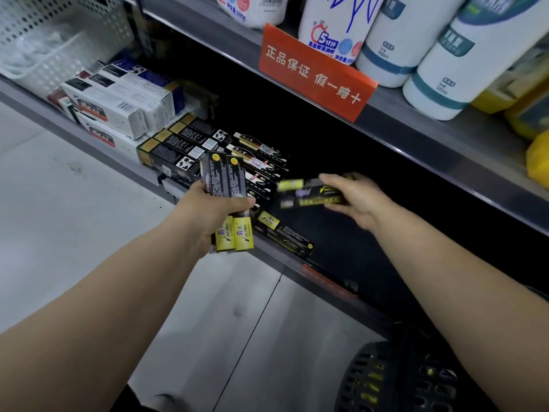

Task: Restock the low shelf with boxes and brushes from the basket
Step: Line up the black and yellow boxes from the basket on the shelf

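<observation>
You are in the placing step. Your right grip (359,200) is closed around one black-and-yellow box (306,193), held flat above the dark open part of the low shelf (285,264). This box is blurred, so its print cannot be read. Your left grip (217,211) is closed around two more boxes (222,176) of the same kind, held upright side by side just in front of the shelf edge. One lying box (282,231) is already on the shelf at an angle, close to the front rim and just below your right grip.

I judge that the next move needs you to lower the right box beside or behind the lying one and turn it in line with the black rows (184,150) on the left. The lying box probably needs straightening too, because it sits skewed near the rim and may be pushed off.

The upper shelf with the orange sign (315,75) hangs over the opening, so come in low. The white boxes (118,105) are further left, well apart. The dark basket (380,379) stands on the floor under your right forearm; something yellow shows through its holes. No brushes are visible.
</observation>
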Demonstrator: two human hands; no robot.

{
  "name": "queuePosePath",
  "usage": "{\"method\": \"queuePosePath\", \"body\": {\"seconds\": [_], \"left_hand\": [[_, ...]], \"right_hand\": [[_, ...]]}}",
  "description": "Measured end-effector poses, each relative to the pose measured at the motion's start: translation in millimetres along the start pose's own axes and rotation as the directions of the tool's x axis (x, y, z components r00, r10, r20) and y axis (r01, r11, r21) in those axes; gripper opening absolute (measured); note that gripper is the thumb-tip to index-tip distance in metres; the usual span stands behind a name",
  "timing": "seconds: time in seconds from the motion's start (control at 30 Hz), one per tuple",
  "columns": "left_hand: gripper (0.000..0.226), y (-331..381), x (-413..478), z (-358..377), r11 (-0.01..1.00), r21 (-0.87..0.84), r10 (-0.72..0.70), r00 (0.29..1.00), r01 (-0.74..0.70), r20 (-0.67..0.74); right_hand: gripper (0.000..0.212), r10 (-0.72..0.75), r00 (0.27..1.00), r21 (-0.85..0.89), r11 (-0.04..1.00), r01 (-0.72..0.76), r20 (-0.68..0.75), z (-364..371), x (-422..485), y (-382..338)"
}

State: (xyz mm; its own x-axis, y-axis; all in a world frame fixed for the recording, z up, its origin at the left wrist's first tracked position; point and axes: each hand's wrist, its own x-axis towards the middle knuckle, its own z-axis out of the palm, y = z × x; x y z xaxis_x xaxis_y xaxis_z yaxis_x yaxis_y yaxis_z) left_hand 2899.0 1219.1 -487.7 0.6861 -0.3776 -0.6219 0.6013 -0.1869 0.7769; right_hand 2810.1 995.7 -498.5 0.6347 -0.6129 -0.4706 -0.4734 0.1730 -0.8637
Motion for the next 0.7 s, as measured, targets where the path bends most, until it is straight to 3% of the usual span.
{"method": "queuePosePath", "body": {"seconds": [0.07,0.2,0.27,0.4,0.53,0.6,0.7], "left_hand": [[0.069,1,3,-2,1.0,-0.014,0.007,1.0,-0.007,-0.017],[0.065,0,5,-2,1.0,-0.014,0.014,1.0,-0.014,-0.018],[0.063,0,6,-1,1.0,-0.01,0.01,1.0,-0.01,0.002],[0.062,-1,9,0,1.0,0.002,0.0,1.0,0.0,0.019],[0.063,-1,13,2,1.0,-0.001,0.002,1.0,-0.002,0.031],[0.063,-2,14,5,1.0,-0.004,0.002,0.999,-0.002,0.038],[0.059,-2,15,10,1.0,-0.003,-0.007,0.999,0.007,0.05]], "right_hand": [[0.017,0.047,0.992,0.004,0.999,-0.047,-0.118,-12,13,17],[0.031,0.058,0.977,-0.126,0.988,-0.085,-0.208,-8,32,53],[0.032,0.07,0.986,-0.159,0.983,-0.094,-0.152,4,35,64],[0.028,0.022,1.0,-0.584,0.811,-0.026,-0.014,14,34,77],[0.06,0.101,0.983,-0.777,0.627,0.056,0.153,15,31,81],[0.068,0.089,0.976,-0.818,0.564,0.114,0.197,20,29,82],[0.065,0.08,0.969,-0.802,0.58,0.144,0.232,23,26,83]]}}
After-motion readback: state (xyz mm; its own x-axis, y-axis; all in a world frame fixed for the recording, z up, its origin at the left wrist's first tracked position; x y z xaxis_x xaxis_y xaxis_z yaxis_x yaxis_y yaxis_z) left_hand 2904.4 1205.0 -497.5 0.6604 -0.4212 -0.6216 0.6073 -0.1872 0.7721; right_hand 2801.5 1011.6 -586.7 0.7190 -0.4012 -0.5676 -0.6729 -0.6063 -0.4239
